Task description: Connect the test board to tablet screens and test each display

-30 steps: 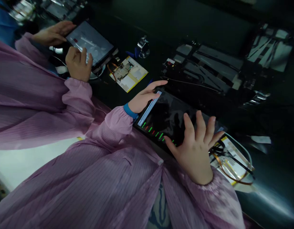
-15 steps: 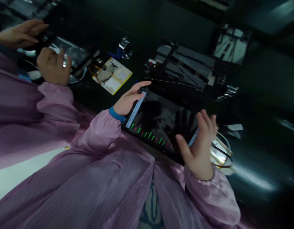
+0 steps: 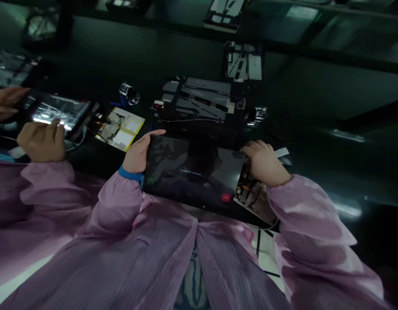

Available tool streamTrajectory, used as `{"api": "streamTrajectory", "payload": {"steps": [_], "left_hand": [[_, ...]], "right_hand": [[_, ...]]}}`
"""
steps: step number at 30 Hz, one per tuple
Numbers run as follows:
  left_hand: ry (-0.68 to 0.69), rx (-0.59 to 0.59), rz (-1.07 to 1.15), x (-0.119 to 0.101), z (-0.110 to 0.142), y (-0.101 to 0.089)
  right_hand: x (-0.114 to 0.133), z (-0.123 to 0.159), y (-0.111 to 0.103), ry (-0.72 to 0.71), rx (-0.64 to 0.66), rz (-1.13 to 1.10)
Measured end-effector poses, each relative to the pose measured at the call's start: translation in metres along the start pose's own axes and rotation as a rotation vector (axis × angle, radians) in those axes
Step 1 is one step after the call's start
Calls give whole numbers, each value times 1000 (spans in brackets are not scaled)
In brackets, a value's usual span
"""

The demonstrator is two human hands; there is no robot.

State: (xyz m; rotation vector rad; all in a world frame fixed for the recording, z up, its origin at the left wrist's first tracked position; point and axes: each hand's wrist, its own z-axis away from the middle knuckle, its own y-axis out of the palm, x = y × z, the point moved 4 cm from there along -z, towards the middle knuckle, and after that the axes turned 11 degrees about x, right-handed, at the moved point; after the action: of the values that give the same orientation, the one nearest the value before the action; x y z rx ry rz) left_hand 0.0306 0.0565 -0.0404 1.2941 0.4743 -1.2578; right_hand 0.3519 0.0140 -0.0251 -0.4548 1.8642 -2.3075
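Note:
A dark tablet (image 3: 192,174) is raised off the black bench close to my chest, its screen tilted toward me with a small red mark near its lower right corner. My left hand (image 3: 139,153) clasps its left edge, thumb over the top corner. My right hand (image 3: 265,163) is closed around its right end. Under that end hangs an exposed circuit assembly with orange flex parts (image 3: 253,196).
A black fixture with grey plates (image 3: 199,101) stands just behind the tablet. A yellow-backed board (image 3: 119,128) and a shiny metal knob (image 3: 128,92) lie to the left. At far left a co-worker's hands (image 3: 40,140) handle another lit tablet (image 3: 57,112).
My right hand left the screen and closed on the tablet's right end. The tablet rose from the bench toward me, and its rows of green and red marks are gone.

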Motion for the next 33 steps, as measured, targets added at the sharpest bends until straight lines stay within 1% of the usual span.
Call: {"api": "streamTrajectory", "payload": {"steps": [2, 3, 5, 7, 10, 12, 15, 19, 22, 26, 31, 33], "left_hand": [[-11, -13, -15, -1, 1, 0], [-14, -17, -24, -1, 1, 0], [-17, -26, -46, -2, 1, -1], [-8, -46, -74, -1, 0, -4], [15, -102, -117, 0, 0, -10], [27, -129, -141, 0, 0, -13], [10, -117, -175, 0, 0, -10], [5, -102, -221, -1, 0, -3], [50, -99, -253, -2, 0, 1], [65, -108, -273, -3, 0, 1], [76, -37, -295, -1, -2, 1], [78, -41, -283, -2, -2, 0]], "right_hand": [[-4, 9, -8, -26, -44, -30], [-6, 17, -14, -29, -92, -50], [-4, 40, -26, -36, -228, -98], [6, 65, -33, -87, -369, -157], [24, 92, -28, -170, -466, -270], [31, 100, -17, -153, -508, -326], [31, 102, 1, -81, -559, -369], [29, 95, 15, -58, -553, -407], [28, 91, 16, -61, -559, -440], [28, 88, 16, -89, -559, -457], [26, 87, 17, -107, -552, -475], [26, 88, 18, -115, -563, -475]]}}
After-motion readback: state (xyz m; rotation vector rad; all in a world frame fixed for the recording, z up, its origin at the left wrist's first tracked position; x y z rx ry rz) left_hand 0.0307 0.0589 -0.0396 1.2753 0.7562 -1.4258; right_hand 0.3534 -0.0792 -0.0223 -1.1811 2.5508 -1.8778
